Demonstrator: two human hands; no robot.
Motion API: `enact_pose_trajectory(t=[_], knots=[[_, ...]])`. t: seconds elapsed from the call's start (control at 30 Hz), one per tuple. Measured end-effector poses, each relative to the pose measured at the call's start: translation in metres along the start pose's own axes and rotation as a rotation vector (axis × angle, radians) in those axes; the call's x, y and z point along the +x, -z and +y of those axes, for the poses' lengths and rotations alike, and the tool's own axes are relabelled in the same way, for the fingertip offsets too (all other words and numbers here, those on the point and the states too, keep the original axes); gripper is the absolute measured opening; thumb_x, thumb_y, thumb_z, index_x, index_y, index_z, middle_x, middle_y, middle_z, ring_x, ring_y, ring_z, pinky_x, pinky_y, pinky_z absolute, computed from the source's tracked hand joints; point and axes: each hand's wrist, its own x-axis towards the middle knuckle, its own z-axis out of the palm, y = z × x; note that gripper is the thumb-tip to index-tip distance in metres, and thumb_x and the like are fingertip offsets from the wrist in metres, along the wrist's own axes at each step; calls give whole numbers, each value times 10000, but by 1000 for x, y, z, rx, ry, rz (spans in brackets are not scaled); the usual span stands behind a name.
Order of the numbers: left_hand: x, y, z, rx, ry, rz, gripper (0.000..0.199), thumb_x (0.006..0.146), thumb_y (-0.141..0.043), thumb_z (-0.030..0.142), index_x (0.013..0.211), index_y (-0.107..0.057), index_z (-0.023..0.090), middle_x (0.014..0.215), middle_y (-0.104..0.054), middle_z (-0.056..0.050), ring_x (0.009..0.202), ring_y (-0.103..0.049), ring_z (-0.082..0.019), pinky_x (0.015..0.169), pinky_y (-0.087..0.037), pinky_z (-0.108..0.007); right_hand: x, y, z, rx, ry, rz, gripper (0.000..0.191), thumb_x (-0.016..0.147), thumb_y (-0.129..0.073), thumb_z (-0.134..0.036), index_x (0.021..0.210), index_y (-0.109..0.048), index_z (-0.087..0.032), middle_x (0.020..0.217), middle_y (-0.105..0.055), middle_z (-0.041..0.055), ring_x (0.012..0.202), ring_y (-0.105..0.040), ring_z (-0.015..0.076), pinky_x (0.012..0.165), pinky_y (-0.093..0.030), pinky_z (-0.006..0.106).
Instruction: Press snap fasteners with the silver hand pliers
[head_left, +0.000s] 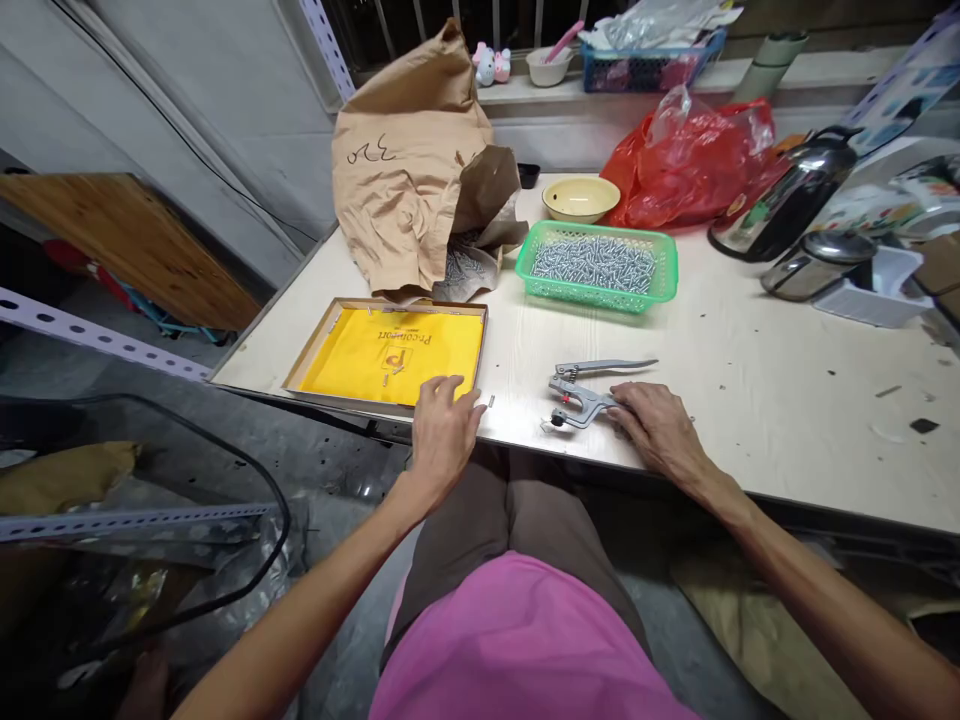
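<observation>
My left hand hovers at the near right corner of a shallow cardboard box lid. Its thumb and fingers are apart, with nothing visible between them. A small metal pin-like piece lies on the table just right of the thumb. Inside the lid is a yellow printed cloth or bag, with a few small metal pieces on it. My right hand has its fingers round the end of one grey handle of a plier-like hand tool. That tool rests on the table, its handles spread and its jaw end pointing left.
Behind stands a green basket full of small metal pieces, beside an open brown paper sack. Farther back are a cream bowl and a red plastic bag. A steel kettle stands right. The table's front edge runs before my lap.
</observation>
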Motion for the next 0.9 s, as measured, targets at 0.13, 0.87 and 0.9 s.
enact_pose_trajectory(t=[0.13, 0.87, 0.9], knots=[[11, -25, 3, 115, -103, -74, 155, 848, -551, 236, 907, -677, 168, 1414, -438, -110, 1383, -216, -369, 1081, -205, -608, 10, -8, -14, 8, 54, -69, 260, 945, -399, -400, 1003, -571, -214, 1085, -614, 86, 1018, -502, 247, 840, -376, 391], [185, -4, 78, -123, -329, 254, 264, 878, -522, 235, 1118, -624, 195, 1353, -499, -108, 1345, -323, -287, 1060, -316, -523, 24, -25, -32, 34, 97, 97, 88, 909, -493, -253, 892, -573, -222, 1027, -620, 72, 999, -555, 216, 872, -444, 410], [177, -3, 66, -126, -321, 237, 261, 885, -516, 246, 1115, -629, 197, 1332, -519, -98, 1327, -347, -275, 1052, -333, -503, 21, -26, -30, 35, 97, 78, 104, 913, -485, -264, 917, -581, -224, 1052, -617, 81, 1016, -552, 225, 881, -441, 423]])
